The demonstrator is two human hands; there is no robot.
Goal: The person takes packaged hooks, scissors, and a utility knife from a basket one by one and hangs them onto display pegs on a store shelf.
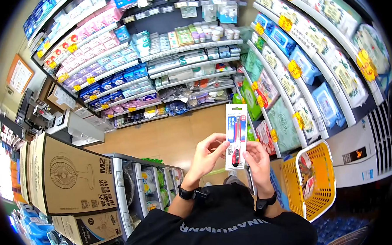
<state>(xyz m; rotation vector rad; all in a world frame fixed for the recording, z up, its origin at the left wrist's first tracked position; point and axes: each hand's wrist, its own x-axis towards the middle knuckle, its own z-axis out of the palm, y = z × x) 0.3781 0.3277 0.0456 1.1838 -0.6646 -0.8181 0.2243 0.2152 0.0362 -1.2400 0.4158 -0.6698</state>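
Note:
A white, upright blister pack (236,116) with a hang hole at its top and a blue printed panel is held out in front of my chest. Inside shows a slim red-and-black tool, perhaps a utility knife; its exact kind is too small to tell. My left hand (211,153) grips the pack's left edge, thumb on the front and fingers curled behind. On the lower right edge, my right hand (256,160) pinches it, with the thumb at the front. The fingertips behind the card are hidden. Dark bands circle both wrists.
Shelves of packaged goods (188,48) run across the back, with shelves of wipes (307,65) on the right. A yellow basket (320,204) with some items inside stands at my right, beside a white appliance (359,144). Fan cartons (75,171) sit atop a low shelf at left.

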